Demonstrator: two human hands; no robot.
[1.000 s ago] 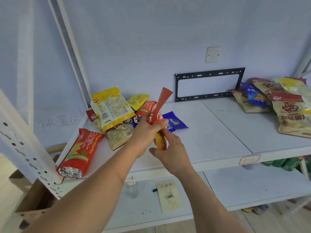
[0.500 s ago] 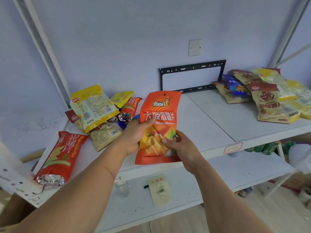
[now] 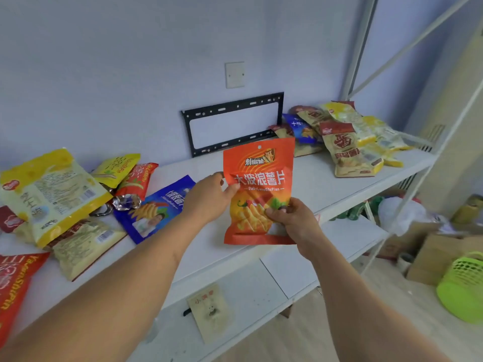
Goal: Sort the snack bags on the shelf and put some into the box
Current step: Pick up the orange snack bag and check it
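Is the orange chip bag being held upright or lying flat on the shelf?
Upright: the orange chip bag is off the shelf, hang hole uppermost, left hand and right hand pinching its sides.

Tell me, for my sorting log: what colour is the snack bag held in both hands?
Orange snack bag, shown best in the head view.

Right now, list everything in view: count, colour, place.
orange bag: 1, orange, held upright above the shelf front
blue bag: 1, blue, flat on shelf, left of the hands
left pile: several bags, yellow, red, beige, shelf left
right pile: several bags, beige, yellow, blue, shelf right
shelf: 1, white
bracket: 1, black, on wall
wall plate: 1, white, above bracket
basket: 1, green, floor right
cardboard boxes: brown, floor right
left hand: pinches bag's left edge
right hand: pinches bag's lower right
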